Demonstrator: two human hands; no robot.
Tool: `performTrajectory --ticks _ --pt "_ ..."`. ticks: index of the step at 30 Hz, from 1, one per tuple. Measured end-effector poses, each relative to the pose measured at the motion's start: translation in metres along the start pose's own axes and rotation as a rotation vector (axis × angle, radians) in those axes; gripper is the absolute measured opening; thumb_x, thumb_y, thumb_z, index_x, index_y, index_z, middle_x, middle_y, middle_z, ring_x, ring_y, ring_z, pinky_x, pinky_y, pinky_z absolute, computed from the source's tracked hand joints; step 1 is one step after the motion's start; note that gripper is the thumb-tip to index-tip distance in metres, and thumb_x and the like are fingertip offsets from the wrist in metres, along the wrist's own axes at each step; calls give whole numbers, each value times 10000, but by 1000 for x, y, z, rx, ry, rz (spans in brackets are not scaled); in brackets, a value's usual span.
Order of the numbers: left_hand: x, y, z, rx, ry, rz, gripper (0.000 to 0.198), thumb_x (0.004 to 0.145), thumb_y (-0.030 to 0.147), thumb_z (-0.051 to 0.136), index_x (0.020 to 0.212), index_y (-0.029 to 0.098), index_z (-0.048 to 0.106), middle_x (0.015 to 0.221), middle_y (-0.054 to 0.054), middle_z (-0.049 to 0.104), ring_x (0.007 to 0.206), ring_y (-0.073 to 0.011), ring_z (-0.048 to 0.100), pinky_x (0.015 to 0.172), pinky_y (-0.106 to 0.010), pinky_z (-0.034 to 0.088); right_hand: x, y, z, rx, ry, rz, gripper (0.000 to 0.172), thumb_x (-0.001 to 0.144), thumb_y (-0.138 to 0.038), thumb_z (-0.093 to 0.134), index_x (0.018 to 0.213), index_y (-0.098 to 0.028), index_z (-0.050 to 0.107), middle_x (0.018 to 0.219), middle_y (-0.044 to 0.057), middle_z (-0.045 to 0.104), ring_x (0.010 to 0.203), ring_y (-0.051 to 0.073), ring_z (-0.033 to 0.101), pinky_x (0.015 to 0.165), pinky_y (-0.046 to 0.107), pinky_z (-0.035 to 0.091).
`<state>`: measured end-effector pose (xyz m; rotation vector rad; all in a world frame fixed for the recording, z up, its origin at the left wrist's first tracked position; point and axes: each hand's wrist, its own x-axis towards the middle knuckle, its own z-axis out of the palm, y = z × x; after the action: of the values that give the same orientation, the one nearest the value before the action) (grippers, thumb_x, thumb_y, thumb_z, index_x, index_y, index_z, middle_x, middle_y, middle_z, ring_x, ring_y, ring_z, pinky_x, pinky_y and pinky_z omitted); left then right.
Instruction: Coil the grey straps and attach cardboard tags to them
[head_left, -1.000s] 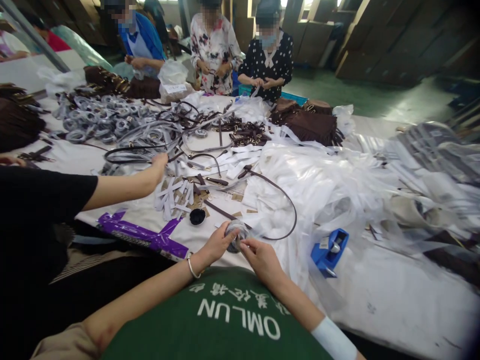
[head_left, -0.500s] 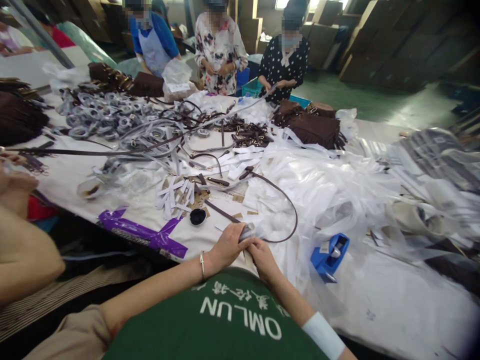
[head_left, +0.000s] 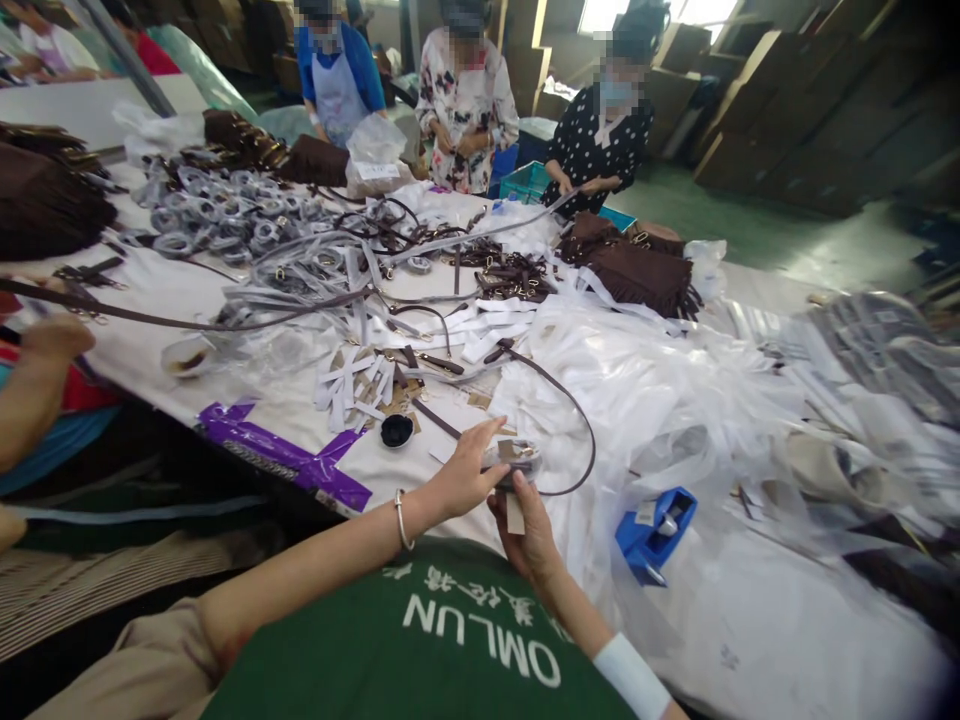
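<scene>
The person's left hand (head_left: pixel 466 472), a bangle at its wrist, lay with fingers spread over a small clear plastic packet (head_left: pixel 514 460) at lower centre of the frame. The right hand (head_left: pixel 527 537) cupped it from below, so the 2 hands held it in a narrow grip, lifted toward the chest. A metal fitting and a bit of kraft card showed through the plastic, too small to read, and a pale paper tag (head_left: pixel 515 513) hung beneath. A steady pinch from both sides looked best for so slight a piece, with the tag kept flat and the nearby brown leather strap (head_left: pixel 577 425) clear of the fingers, since that strap curved round just right of the hands.

Room for moving was tight on the left, where a small round black object (head_left: pixel 396 431), a bundle of white paper strips (head_left: pixel 352 385) and a purple strap (head_left: pixel 277 450) lay near the table's front edge. To the right stood a blue tape dispenser (head_left: pixel 656 535), beyond a heap of white plastic sheeting (head_left: pixel 622 420). The widest open stretch was the white table cover (head_left: pixel 757 620) at lower right. Coiled wrapped straps (head_left: pixel 210 215) filled the upper left, and 3 co-workers (head_left: pixel 465 100) worked across the table, while another person's hand (head_left: pixel 45 345) showed at far left.
</scene>
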<state>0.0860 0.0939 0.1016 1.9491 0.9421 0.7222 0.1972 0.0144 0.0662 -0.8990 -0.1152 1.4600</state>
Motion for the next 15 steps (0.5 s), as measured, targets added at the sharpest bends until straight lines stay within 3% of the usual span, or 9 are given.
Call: performTrajectory --ticks 1,3,6,9,12,15 --pt "0 -2 -1 -52 -20 -48 626 822 194 592 1411 177 380 1370 -134 472 1221 -253 459 1015 -397 401 0 1 0 -10 -1 -1 223 778 -320 696 986 -266 639 960 -6 651 703 107 563 653 228 492" --pt "-1 -4 -2 -128 -69 -91 511 831 225 596 1330 169 499 1282 -115 567 1158 -239 524 987 -366 427 0 2 -1 -18 9 3 239 771 -325 706 992 -264 642 925 -21 650 664 90 548 638 214 490" --pt "-6 -6 1 -155 -9 -60 266 858 258 580 1094 188 681 1114 -65 672 1098 -211 565 998 -334 417 0 1 0 -33 47 4 190 762 -330 716 920 -238 661 767 -43 621 587 73 509 598 195 478" --pt "-7 -12 3 -117 99 -67 212 867 281 577 1003 202 718 1024 -51 698 1021 -197 591 953 -321 439 -2 -3 1 27 19 70 136 765 -331 699 840 -222 664 753 -35 621 622 90 527 638 226 498" --pt "-3 -16 1 -84 133 -133 222 884 295 544 851 179 730 902 -48 697 886 -176 609 847 -289 469 -4 -8 2 119 -121 147 121 738 -282 703 838 -231 659 855 -22 641 743 129 572 783 326 518" --pt "-1 -13 0 -70 130 -150 257 892 298 527 773 165 712 799 -41 663 803 -157 591 778 -264 467 -2 -7 2 15 -118 71 177 724 -267 738 878 -226 661 755 -35 608 698 107 550 772 305 516"
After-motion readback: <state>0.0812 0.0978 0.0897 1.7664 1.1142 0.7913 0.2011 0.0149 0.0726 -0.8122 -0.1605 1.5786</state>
